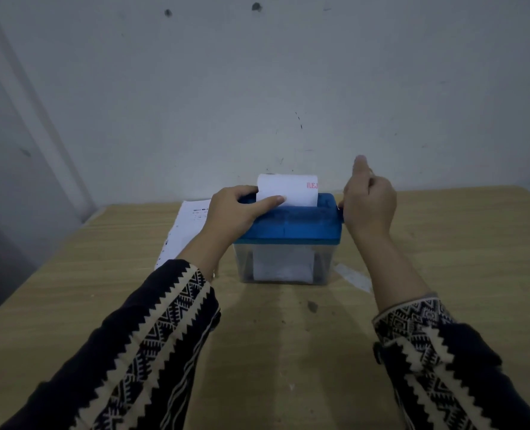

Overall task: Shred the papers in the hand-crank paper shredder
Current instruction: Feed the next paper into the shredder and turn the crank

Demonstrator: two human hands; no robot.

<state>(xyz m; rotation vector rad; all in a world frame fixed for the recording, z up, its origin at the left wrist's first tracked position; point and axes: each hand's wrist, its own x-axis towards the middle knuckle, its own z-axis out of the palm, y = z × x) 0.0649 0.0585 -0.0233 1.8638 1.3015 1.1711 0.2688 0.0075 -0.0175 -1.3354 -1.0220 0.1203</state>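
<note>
Wooden table (449, 243), left hand (229, 212) gripping shredder (291, 226) — thumb on paper (288, 188), right hand (370, 207) gripping crank (341, 212).

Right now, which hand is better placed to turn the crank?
Right. The right hand is curled at the right end of the shredder, apparently gripping the crank, which is hidden beneath it. The left hand is on the opposite side, pinching the sheet standing in the slot.

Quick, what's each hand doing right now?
Left hand: grips the shredder lid, thumb on the paper.
Right hand: closed round the crank, which is mostly hidden.
</note>
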